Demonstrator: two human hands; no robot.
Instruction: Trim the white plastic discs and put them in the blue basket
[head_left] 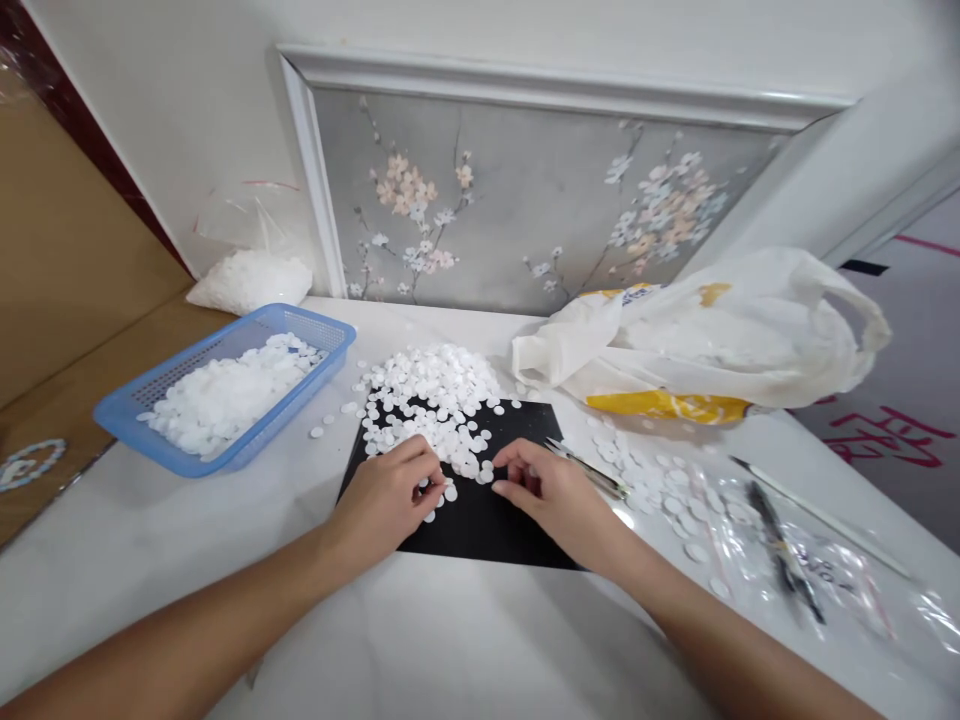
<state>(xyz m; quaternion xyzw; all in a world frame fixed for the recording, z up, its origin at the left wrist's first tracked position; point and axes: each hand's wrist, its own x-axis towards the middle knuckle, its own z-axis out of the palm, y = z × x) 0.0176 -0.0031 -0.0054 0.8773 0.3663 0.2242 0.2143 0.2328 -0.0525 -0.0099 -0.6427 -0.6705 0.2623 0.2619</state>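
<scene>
A heap of small white round discs (431, 385) lies on and behind a black mat (487, 520) on the white table. My left hand (386, 500) rests on the mat's left part, fingers curled around a few white discs (442, 490) at the heap's near edge. My right hand (544, 490) sits on the mat's right part, fingers bent and pinched together close to loose discs (484, 472). Whether it grips one is hidden. The two hands are a short gap apart.
A blue basket (334, 335) full of white discs stands at the left, a clear bag of discs (251, 280) behind it. A white and yellow plastic bag (712, 340) lies at the right. Tweezers (589, 468), scattered discs, a pen (784, 550) and clear sleeves lie right of the mat.
</scene>
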